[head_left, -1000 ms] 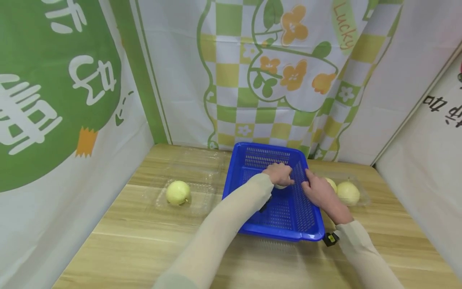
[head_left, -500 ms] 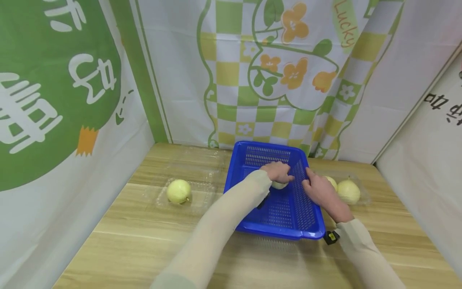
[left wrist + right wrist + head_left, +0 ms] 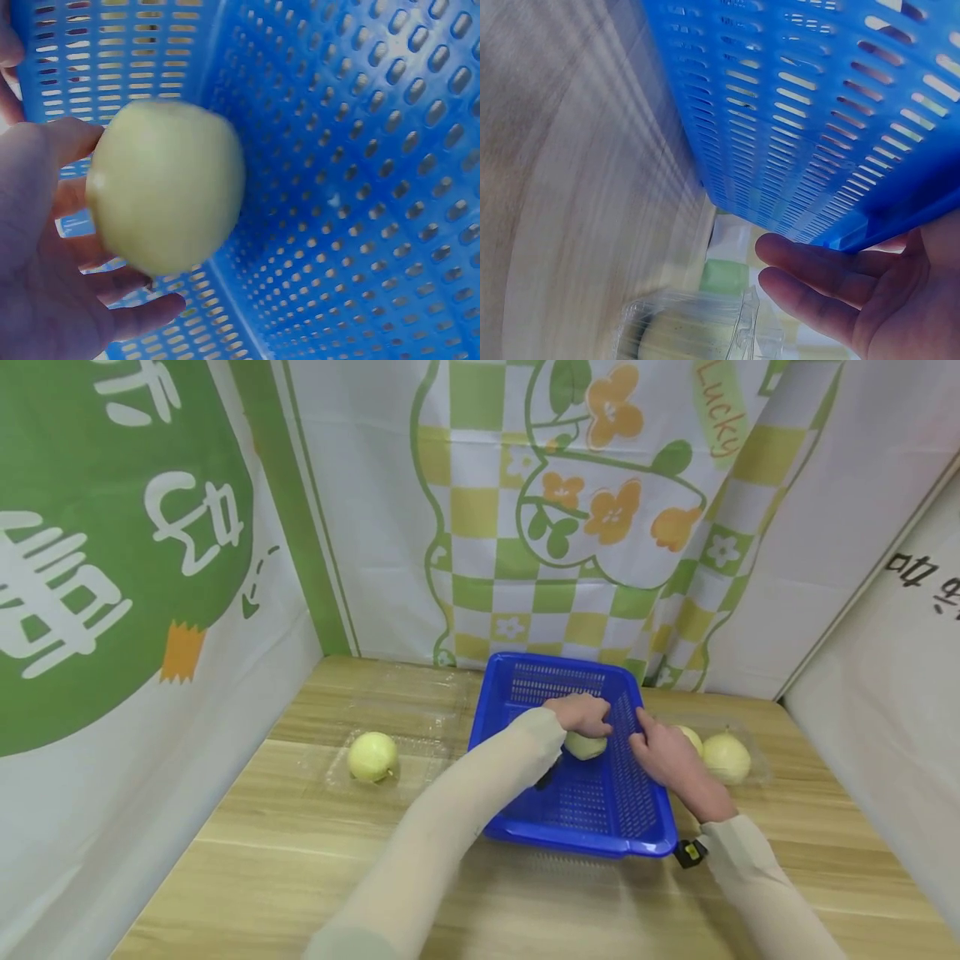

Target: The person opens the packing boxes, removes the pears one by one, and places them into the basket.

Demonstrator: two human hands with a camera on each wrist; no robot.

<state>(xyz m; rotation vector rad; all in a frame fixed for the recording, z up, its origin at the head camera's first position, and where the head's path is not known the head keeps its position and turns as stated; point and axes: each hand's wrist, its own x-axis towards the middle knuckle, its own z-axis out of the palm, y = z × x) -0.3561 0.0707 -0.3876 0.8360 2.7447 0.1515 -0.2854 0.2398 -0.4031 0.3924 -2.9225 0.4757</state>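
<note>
Inside the blue perforated plastic basket (image 3: pixel 540 839), my left hand (image 3: pixel 587 713) holds a pale yellow-green pear (image 3: pixel 585 746). The left wrist view shows thumb and fingers against one side of the pear (image 3: pixel 166 187); some fingertips are hidden behind it, and the lower ones show below it. With my right hand (image 3: pixel 663 756) I grip the basket's right rim. In the right wrist view two fingers of that hand (image 3: pixel 889 300) reach out on the outer side, below the rim. Pressed near that hand, outside the basket, are two more pears (image 3: pixel 726 758).
On the wooden table (image 3: pixel 262 852), an open clear plastic box (image 3: pixel 427 764) to the left holds one pear (image 3: pixel 372 757). Right of the basket, another clear box (image 3: pixel 742 319) surrounds the two pears. Printed curtains (image 3: pixel 472 527) enclose the table at the back and sides.
More of the pear under my left hand shows now, as that hand has shifted slightly away from me. My right hand and the basket have stayed almost in place.
</note>
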